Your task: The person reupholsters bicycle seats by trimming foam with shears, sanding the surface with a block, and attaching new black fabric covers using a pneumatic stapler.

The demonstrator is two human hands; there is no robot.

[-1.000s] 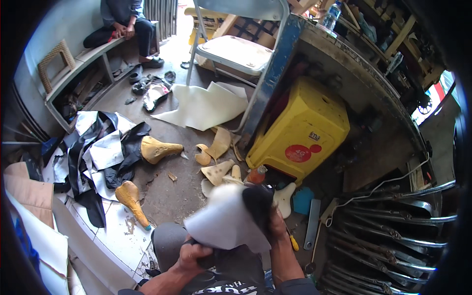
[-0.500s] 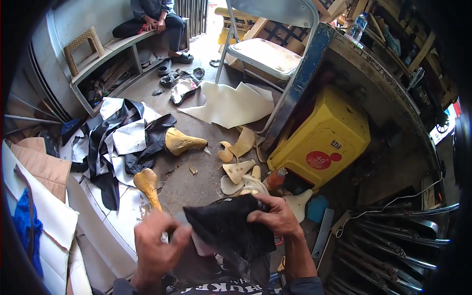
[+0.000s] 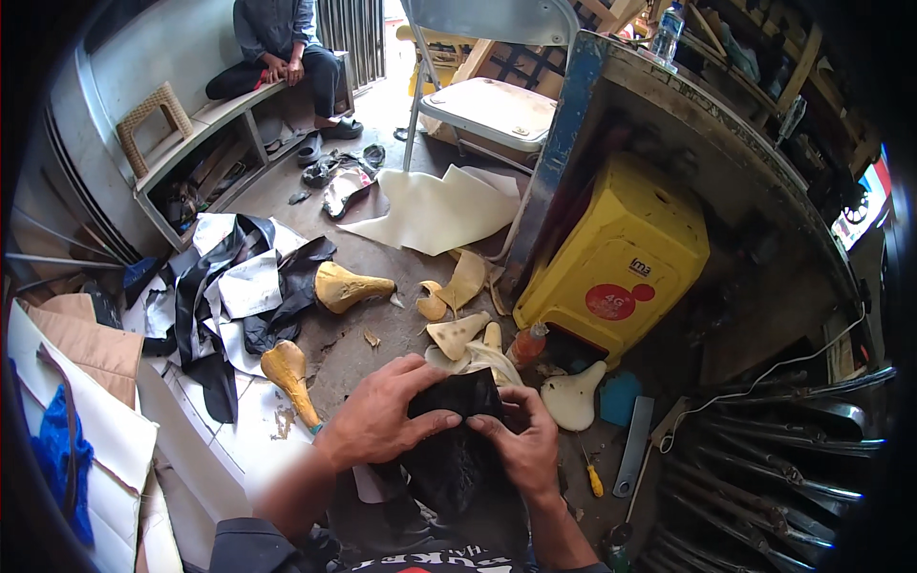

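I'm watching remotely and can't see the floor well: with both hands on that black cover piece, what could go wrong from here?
Both the left hand and the right hand grip the black cover piece, so neither could catch a slip. A yellow-handled screwdriver lies on the floor close beside the right hand and might be knocked or poke it. Foam saddle shapes and offcuts crowd the floor just ahead, easy to snag.

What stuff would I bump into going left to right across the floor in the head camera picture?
Blue cloth → black and white leather scraps → tan bicycle saddle → black cover in the left hand and right hand → yellow plastic stool → chrome metal parts.
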